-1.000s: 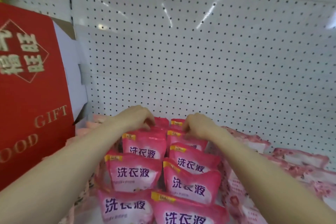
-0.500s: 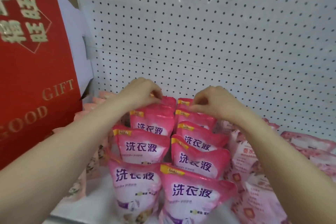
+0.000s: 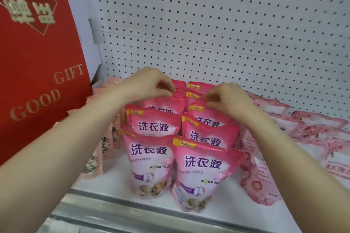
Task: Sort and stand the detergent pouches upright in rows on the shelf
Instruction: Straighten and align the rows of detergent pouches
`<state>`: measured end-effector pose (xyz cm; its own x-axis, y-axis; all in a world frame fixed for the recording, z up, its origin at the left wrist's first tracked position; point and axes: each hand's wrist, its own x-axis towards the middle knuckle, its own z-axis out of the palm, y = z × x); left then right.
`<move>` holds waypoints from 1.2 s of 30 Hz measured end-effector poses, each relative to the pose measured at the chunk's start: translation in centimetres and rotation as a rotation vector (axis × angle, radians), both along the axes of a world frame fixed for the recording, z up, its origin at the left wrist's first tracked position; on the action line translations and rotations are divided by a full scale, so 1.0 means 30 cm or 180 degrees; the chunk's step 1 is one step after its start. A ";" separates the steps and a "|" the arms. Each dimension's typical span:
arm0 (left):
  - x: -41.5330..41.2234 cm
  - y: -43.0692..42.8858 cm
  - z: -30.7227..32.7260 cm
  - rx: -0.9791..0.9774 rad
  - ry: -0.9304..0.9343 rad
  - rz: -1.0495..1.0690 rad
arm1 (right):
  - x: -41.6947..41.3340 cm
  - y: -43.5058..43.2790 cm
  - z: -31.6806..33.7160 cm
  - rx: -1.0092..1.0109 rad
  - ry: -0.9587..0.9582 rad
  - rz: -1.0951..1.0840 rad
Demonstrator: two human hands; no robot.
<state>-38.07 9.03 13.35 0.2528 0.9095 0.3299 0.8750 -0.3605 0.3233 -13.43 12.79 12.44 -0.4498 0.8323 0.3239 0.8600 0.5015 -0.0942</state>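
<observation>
1. Where the shelf (image 3: pixel 117 181) ends on the left, a red box (image 3: pixel 37 53) stands upright. Gold capitals read "GOOD GIFT". Above them, gold Chinese characters sit upside down inside a diamond outline, too blurred to read.
2. Just right of the box, peach floral pouches (image 3: pixel 92 164) stand in a file running back. No legible writing.
3. Left hand (image 3: pixel 149 83) reaches over the left row with its fingers curled. Thumb and fingertips pinch the top edge of the third left pouch (image 3: pixel 166 103).
4. At centre shelf, pink detergent pouches stand upright in two rows, side by side, front to back, each touching the next.
   - The front left pouch (image 3: pixel 149 159) and front right pouch (image 3: pixel 204 168) stand near the shelf lip.
   - Every face shows purple characters, "洗衣液".
   - A yellow corner tag at upper left reads "NEW" where it is sharp enough.
   - The smaller print below is too fine to read.
5. Right hand (image 3: pixel 227 98) also has its fingers curled. It pinches the top edge of the third right pouch (image 3: pixel 208 117), beside that pouch's "NEW" tag. Two more pouch tops show behind it.
6. Just right of the right row, paler pouches with red print (image 3: pixel 259 176) stand leaning, partly hidden by the right forearm. The print is illegible.
7. At far right, flat pink pouches (image 3: pixel 322 134) lie overlapping on the shelf. Red characters at the frame edge are cut off.
8. Behind everything is a white pegboard panel (image 3: pixel 227 24).
</observation>
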 end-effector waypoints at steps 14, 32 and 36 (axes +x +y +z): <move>0.014 -0.088 -0.092 0.0052 0.0239 -0.0014 | 0.031 -0.176 -0.055 0.0048 0.0066 0.0033; 0.071 -0.378 -0.224 0.1015 0.0715 0.0440 | 0.007 -0.408 -0.181 0.0551 0.0186 -0.0051; 0.065 -0.376 -0.226 0.0973 0.0305 0.0451 | 0.007 -0.416 -0.181 0.0704 0.0054 -0.0204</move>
